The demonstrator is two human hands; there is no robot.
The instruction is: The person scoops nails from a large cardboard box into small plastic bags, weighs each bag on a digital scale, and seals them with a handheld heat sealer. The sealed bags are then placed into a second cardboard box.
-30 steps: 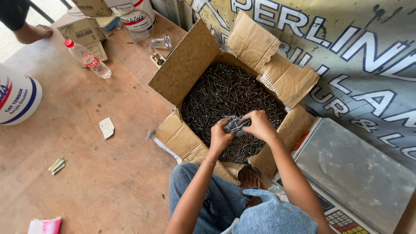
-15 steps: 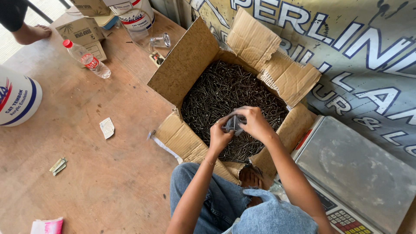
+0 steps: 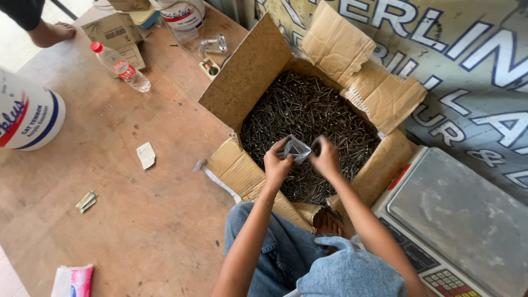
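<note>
Left hand and right hand pinch the mouth of a small clear plastic bag, above the open cardboard box of dark nails. Film looks thin, limp, puncture-prone; grip the rim.

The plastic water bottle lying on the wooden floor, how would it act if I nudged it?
The plastic water bottle lies on its side on the wooden floor, so it would probably roll. It looks clear and mostly empty, so likely light and easy to shift. Its thin walls would probably dent under a firm squeeze.
</note>
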